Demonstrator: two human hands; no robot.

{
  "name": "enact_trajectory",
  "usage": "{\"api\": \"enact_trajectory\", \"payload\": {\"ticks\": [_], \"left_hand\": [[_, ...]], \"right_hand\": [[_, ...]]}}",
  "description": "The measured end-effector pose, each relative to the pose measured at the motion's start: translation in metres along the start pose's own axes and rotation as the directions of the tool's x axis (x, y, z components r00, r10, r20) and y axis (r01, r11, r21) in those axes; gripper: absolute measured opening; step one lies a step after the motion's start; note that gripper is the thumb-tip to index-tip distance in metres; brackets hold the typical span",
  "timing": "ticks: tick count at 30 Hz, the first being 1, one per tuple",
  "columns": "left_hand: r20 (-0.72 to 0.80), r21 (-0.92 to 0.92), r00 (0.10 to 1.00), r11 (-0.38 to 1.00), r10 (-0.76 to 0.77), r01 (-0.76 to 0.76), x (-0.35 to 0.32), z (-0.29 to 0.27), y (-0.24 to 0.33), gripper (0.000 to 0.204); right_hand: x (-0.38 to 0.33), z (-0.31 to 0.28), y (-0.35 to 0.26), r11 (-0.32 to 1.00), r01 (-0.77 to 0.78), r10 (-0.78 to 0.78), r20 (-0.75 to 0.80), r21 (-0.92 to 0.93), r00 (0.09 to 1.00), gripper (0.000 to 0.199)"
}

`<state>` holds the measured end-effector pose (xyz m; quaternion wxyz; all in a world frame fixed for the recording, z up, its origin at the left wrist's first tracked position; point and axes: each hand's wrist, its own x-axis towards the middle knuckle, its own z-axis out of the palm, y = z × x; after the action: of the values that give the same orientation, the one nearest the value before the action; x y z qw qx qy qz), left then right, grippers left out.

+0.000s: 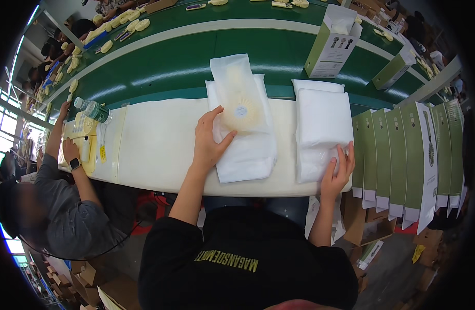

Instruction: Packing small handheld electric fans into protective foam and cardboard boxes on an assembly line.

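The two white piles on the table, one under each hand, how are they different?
The left pile has a see-through bag on top with a round pale-yellow fan inside; the right pile shows only plain white bags. The left hand lies flat on the left pile's near left side, fingers reaching the bag; the right hand touches the right pile's near right corner. Both are soft white stacks on the white table.

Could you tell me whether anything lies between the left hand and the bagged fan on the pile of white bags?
Nothing visible does: the left hand already rests on the bagged fan, fingers touching its bag.
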<state>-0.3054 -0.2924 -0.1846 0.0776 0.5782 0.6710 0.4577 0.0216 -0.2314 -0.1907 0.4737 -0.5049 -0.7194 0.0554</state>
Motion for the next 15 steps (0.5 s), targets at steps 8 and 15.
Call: {"api": "enact_trajectory", "payload": {"ticks": [8, 15], "left_hand": [[-0.03, -0.022, 1.0, 1.0, -0.008, 0.008, 0.0008, 0.0039, -0.001, 0.068], [-0.032, 0.042, 0.999, 0.999, 0.006, -0.005, 0.0037, 0.0062, -0.0034, 0.073]], "right_hand": [[0.0003, -0.0007, 0.0008, 1.0, 0.006, -0.006, 0.004, -0.014, 1.0, 0.033], [-0.0007, 0.0005, 0.0027, 1.0, -0.003, 0.003, 0.003, -0.008, 1.0, 0.032]]}}
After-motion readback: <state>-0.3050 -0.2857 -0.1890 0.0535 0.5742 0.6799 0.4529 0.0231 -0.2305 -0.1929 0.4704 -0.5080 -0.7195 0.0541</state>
